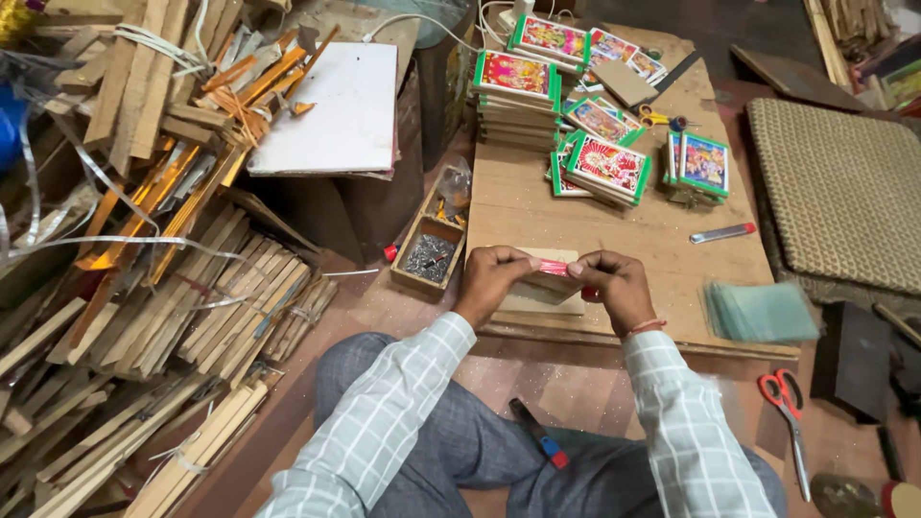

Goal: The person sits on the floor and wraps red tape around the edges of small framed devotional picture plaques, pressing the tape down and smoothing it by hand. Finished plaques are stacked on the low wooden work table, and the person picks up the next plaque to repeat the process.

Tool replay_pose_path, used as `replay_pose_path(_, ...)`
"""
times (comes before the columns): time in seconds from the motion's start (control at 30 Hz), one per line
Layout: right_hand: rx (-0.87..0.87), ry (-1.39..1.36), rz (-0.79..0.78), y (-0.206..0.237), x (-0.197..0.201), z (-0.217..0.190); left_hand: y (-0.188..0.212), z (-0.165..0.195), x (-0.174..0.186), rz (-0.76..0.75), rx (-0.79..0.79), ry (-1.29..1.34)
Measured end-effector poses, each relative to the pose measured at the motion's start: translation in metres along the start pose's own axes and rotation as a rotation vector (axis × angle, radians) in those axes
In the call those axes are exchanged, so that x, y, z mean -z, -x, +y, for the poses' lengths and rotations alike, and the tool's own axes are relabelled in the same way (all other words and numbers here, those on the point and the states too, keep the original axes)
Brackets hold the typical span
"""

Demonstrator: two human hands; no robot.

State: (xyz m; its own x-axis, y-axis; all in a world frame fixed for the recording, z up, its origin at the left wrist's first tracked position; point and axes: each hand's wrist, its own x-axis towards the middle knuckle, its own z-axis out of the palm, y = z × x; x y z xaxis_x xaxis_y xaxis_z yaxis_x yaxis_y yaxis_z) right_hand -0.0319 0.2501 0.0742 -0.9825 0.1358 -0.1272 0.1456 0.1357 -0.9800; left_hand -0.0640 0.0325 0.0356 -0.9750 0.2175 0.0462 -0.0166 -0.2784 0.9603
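Left hand (pixel 491 278) and right hand (pixel 614 285) both pinched shut on a thin red strip (pixel 554 268), stretched between the fingertips over a pale wooden board (pixel 537 305) at the near edge of the worktop (pixel 614 235). Flat, green-edged picture frames (pixel 606 168) stacked behind, well apart. Small box of nails (pixel 429 256) just left; red scissors (pixel 787 408) on floor at right; wood strips (pixel 192 307) piled left.

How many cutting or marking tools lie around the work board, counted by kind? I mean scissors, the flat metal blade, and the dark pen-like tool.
Scissors: 2, red-handled scissors on the floor, yellow-handled scissors on the board
Flat metal blade: 1
Dark pen-like tool on the lap: 1
Total: 4
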Motion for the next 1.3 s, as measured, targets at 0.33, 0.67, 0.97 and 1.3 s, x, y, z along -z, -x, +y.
replay_pose_path(0.33, 0.252, 0.135, 0.202, 0.021, -0.013, -0.011, 0.000, -0.004, -0.017, 0.135, -0.052, -0.008)
replay_pose_path(0.67, 0.988, 0.962, 0.536, 0.062, -0.088, -0.016, -0.003, -0.016, -0.020, 0.129, -0.122, 0.051)
replay_pose_path(0.97, 0.959, 1.209, 0.599, 0.068, -0.053, -0.020, -0.001, -0.017, -0.017, 0.081, -0.048, 0.055)
replay_pose_path(1.3, 0.903, 0.922, 0.587, 0.089, -0.029, 0.012, -0.001, -0.016, -0.016, 0.056, -0.070, 0.118)
